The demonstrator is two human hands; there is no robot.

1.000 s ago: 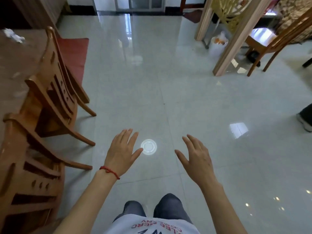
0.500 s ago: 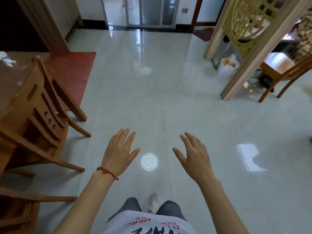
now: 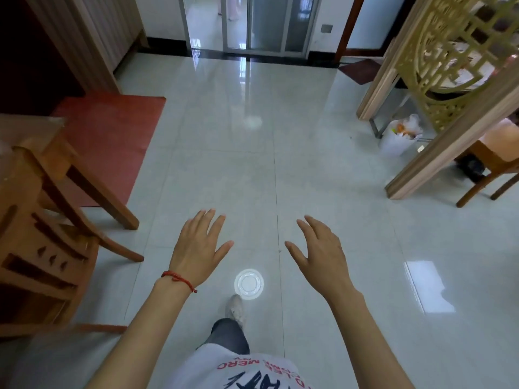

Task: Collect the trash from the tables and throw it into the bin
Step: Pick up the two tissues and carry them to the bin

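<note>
The task's thing nearest to hand is the white bin with a thin plastic liner [image 3: 400, 137], standing on the pale glossy tiled floor [image 3: 224, 169] at the foot of the gold lattice screen with its light wooden frame [image 3: 460, 88]. Scraps of orange and white rubbish show in its mouth. No loose trash is in view.

Both hands hover over the floor, well short of the bin. The left hand [image 3: 198, 249], with a red cord at the wrist, has its fingers straight and slightly spread; the right hand [image 3: 320, 255] has its fingers apart and gently curved. Neither holds anything.

Judging by the look, the liner is light, soft and crinkly, likely to shift at a touch, so whatever goes in is best dropped from above the mouth. The bin itself seems light and easily tipped; its rim is the place to take hold.

The brown wooden chair [image 3: 42, 234] stands far across the floor from the bin.
</note>
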